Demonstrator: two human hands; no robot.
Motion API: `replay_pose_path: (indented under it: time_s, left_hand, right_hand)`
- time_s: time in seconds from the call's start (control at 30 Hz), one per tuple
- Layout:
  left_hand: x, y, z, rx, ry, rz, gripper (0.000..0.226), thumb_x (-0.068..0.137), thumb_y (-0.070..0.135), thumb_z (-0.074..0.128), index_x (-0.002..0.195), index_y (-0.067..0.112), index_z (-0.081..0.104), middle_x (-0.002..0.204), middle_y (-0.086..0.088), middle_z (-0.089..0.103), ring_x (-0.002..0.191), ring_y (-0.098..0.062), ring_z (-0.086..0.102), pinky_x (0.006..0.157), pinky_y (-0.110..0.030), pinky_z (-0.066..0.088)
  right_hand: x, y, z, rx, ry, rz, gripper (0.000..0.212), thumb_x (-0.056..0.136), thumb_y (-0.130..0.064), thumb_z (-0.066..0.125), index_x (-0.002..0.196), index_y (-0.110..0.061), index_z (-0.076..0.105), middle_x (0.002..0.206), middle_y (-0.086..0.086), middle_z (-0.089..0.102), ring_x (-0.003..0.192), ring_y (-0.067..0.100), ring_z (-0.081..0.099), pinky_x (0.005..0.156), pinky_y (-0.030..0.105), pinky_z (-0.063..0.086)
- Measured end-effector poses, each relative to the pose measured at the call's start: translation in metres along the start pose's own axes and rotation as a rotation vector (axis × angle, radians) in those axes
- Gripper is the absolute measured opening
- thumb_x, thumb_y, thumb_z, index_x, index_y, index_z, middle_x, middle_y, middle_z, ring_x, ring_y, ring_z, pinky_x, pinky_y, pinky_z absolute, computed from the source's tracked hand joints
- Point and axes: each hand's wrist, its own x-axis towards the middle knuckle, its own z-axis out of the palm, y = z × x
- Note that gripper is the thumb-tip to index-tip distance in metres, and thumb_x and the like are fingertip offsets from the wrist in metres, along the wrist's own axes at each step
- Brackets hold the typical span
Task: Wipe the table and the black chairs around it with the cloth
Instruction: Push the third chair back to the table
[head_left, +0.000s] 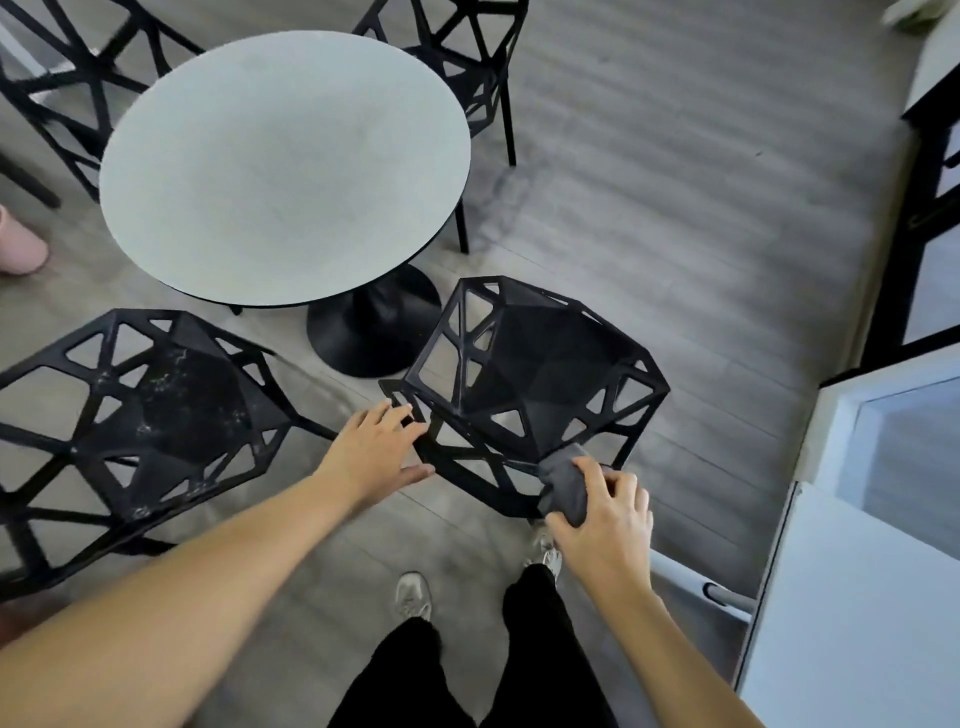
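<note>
Grey cloth gripped by right hand | left hand flat, bracing chair | rub each strut firmly, keeping frame steady

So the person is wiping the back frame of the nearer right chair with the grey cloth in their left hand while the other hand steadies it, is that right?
Not quite: the head view shows the grey cloth gripped in the right hand, wiping the back frame of the nearer right chair. The left hand steadies the chair's frame.
</note>
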Motion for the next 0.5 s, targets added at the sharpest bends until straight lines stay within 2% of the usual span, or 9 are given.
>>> replay_pose_path:
  time_s: [0.07, 0.13, 0.23, 0.33, 0.5]
  left_hand:
    - [0.011, -0.018, -0.003, -0.001, -0.022, 0.029, 0.1, 0.076, 0.091, 0.017, 0.156, 0.032, 0.024, 0.166, -0.004, 0.018, 0.154, -0.027, 0.008, 0.124, -0.045, 0.013]
    - [0.02, -0.032, -0.001, -0.03, -0.021, 0.046, 0.111, 0.07, 0.097, 0.022, 0.157, 0.029, 0.023, 0.167, -0.006, 0.012, 0.155, -0.026, 0.003, 0.125, -0.044, 0.007]
    - [0.026, -0.042, 0.01, -0.129, 0.049, 0.078, 0.11, 0.066, 0.101, 0.03, 0.148, 0.028, 0.037, 0.164, -0.006, 0.021, 0.155, -0.025, 0.003, 0.126, -0.042, 0.007]
    - [0.027, -0.043, 0.02, -0.148, 0.128, 0.114, 0.103, 0.068, 0.1, 0.031, 0.139, 0.026, 0.046, 0.153, -0.004, 0.035, 0.152, -0.028, 0.012, 0.125, -0.043, 0.011]
    - [0.017, -0.028, 0.031, -0.132, 0.225, 0.091, 0.099, 0.069, 0.101, 0.029, 0.126, 0.026, 0.057, 0.132, -0.001, 0.049, 0.134, -0.027, 0.034, 0.118, -0.043, 0.028]
  right_hand:
    - [-0.009, -0.004, 0.004, 0.05, 0.027, 0.169, 0.064, 0.079, -0.043, 0.071, 0.136, -0.035, 0.043, 0.118, 0.005, 0.043, 0.109, 0.031, 0.045, 0.095, 0.048, 0.046]
    - [-0.013, -0.005, 0.009, 0.214, 0.035, 0.357, 0.06, 0.084, -0.039, 0.069, 0.137, -0.034, 0.04, 0.119, 0.007, 0.038, 0.104, 0.033, 0.047, 0.094, 0.049, 0.047]
    - [-0.01, -0.006, 0.016, 0.574, 0.03, 0.584, 0.052, 0.091, -0.031, 0.064, 0.136, -0.028, 0.039, 0.127, 0.011, 0.035, 0.086, 0.022, 0.054, 0.086, 0.04, 0.046]
    - [0.002, -0.011, 0.028, 0.742, 0.086, 0.636, 0.053, 0.091, -0.021, 0.065, 0.137, -0.023, 0.039, 0.131, 0.011, 0.031, 0.086, 0.018, 0.053, 0.085, 0.036, 0.042]
    - [0.013, -0.007, 0.039, 0.708, 0.196, 0.572, 0.049, 0.085, -0.011, 0.068, 0.125, -0.025, 0.043, 0.119, 0.005, 0.03, 0.095, 0.029, 0.056, 0.094, 0.045, 0.053]
